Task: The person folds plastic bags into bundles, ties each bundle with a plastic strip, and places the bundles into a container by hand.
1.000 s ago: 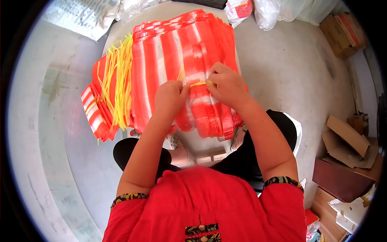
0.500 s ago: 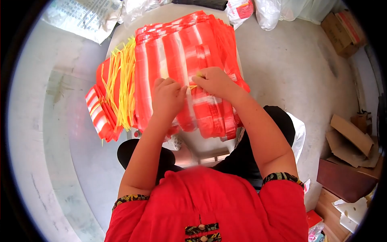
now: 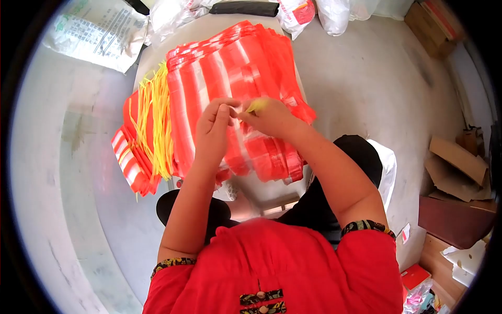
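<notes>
A thick stack of red-and-white striped mesh bags (image 3: 204,78) lies in front of me, spread over a pale table. My right hand (image 3: 269,116) is closed above the stack, pinching a yellow drawstring (image 3: 256,105), part of which shows at its fingers. Close beside it, my left hand (image 3: 214,123) has its fingers curled in, tips almost meeting those of the right. What the left fingertips hold, if anything, is too small to make out. A bunch of loose yellow strings (image 3: 157,123) hangs along the stack's left edge.
Folded striped bags (image 3: 130,159) overhang the table's left side. A black roll (image 3: 244,8) lies at the far edge, with a printed white sack (image 3: 99,36) at the far left. Cardboard boxes (image 3: 457,162) stand on the floor at right. My knees are under the near edge.
Both hands have shifted slightly in view, and my left hand has turned so its thumb shows. The yellow strand stretched between the hands is no longer visible there. The view has tilted a little.
</notes>
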Motion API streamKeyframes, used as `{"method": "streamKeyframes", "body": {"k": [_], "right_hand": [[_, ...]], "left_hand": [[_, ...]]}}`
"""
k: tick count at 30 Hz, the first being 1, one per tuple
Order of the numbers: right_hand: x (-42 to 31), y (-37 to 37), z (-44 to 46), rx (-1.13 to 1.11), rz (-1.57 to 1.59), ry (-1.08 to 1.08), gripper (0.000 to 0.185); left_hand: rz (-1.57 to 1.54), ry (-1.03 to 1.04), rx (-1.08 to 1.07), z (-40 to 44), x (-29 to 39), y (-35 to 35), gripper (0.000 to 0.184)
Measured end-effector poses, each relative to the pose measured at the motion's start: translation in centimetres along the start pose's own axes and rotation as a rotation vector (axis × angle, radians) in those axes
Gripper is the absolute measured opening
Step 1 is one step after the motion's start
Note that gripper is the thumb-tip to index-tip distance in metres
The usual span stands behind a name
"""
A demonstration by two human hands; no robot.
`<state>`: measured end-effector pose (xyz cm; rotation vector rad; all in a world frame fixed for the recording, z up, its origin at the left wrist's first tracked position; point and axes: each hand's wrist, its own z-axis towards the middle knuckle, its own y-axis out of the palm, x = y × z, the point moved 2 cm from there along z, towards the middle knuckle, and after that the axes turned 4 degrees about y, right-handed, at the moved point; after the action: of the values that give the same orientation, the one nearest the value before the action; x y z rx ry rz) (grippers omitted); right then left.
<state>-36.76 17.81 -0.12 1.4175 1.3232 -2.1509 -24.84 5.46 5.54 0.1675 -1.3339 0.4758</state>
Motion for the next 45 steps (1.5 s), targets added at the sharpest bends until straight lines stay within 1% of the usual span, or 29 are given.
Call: {"method": "streamKeyframes", "body": {"k": [2,3,5,6,8,9,11,12,14,15,18,20,21,23,27,30,33,36,42,44,45], "right_hand": [[-0.1,-0.7,-0.1,-0.072,0.116,0.078,0.031],[-0.2,-0.9,-0.2,-0.067,0.144,0.056,0.032],[-0.2,-1.2,-0.3,-0.054,0.200,0.013,0.034],[-0.1,-1.2,-0.2,-0.083,0.130,0.046,0.033],[0.1,-1.1,0.0,-0.133,-0.004,0.119,0.031],[0.2,-1.2,0.0,-0.112,0.068,0.098,0.029],[0.1,-1.3,-0.1,-0.072,0.210,0.052,0.025],[0.5,-1.0,0.0,-0.055,0.254,0.026,0.022],[1.6,-0.2,0.2,-0.023,0.341,-0.025,0.019],[1.3,-0.2,0.2,-0.023,0.324,-0.020,0.019],[0.2,-0.4,-0.3,0.000,0.251,-0.004,0.021],[-0.9,-0.5,-0.7,0.053,0.173,0.004,0.019],[-0.7,-0.1,-0.5,0.121,0.121,-0.093,0.019],[0.1,1.1,-0.3,0.258,0.016,-0.285,0.019],[-0.3,0.8,-0.6,0.226,-0.068,-0.333,0.016],[0.1,1.1,-0.7,0.209,-0.064,-0.358,0.015],[0.3,1.0,-1.0,0.203,-0.016,-0.346,0.014],[0.1,0.7,-1.2,0.186,0.038,-0.305,0.013],[0.0,0.6,-1.0,0.214,0.045,-0.308,0.010],[0.2,0.7,-0.9,0.219,0.030,-0.300,0.011],[0.0,0.6,-1.0,0.199,0.105,-0.220,0.011]], "left_hand": [[0.372,0.092,-0.004,0.5,-1.5,0.0,0.021],[0.558,0.138,-0.006,0.5,-1.8,0.1,0.021],[0.590,0.076,-0.051,0.3,-2.4,0.5,0.019],[0.606,0.048,-0.078,0.2,-2.7,0.8,0.019],[0.546,-0.116,-0.038,0.2,-4.2,0.8,0.015],[0.515,-0.199,-0.013,0.2,-4.5,0.7,0.014],[0.388,-0.243,0.023,0.3,-4.6,0.7,0.015],[0.324,-0.264,0.043,0.4,-4.5,0.6,0.015],[0.156,-0.367,0.052,0.5,-5.5,0.3,0.017],[0.070,-0.419,0.057,0.5,-5.7,0.2,0.018],[0.043,-0.403,0.079,0.3,-5.8,0.5,0.018],[0.120,-0.347,0.093,0.0,-6.1,0.8,0.018],[0.159,-0.318,0.100,-0.2,-6.2,0.8,0.019],[0.356,-0.242,0.050,-0.5,-6.1,0.8,0.021],[0.782,-0.047,-0.063,-1.5,-3.3,1.3,0.020],[0.674,-0.019,-0.030,-2.3,-3.4,1.2,0.019],[0.316,-0.172,0.046,-2.7,-4.9,1.2,0.017],[0.155,-0.232,0.105,-2.6,-5.0,1.4,0.016],[0.175,-0.175,0.132,-2.3,-4.8,1.6,0.015],[0.221,-0.227,0.136,-2.1,-4.5,1.8,0.017],[0.244,-0.253,0.138,-2.1,-4.3,1.9,0.018]]}}
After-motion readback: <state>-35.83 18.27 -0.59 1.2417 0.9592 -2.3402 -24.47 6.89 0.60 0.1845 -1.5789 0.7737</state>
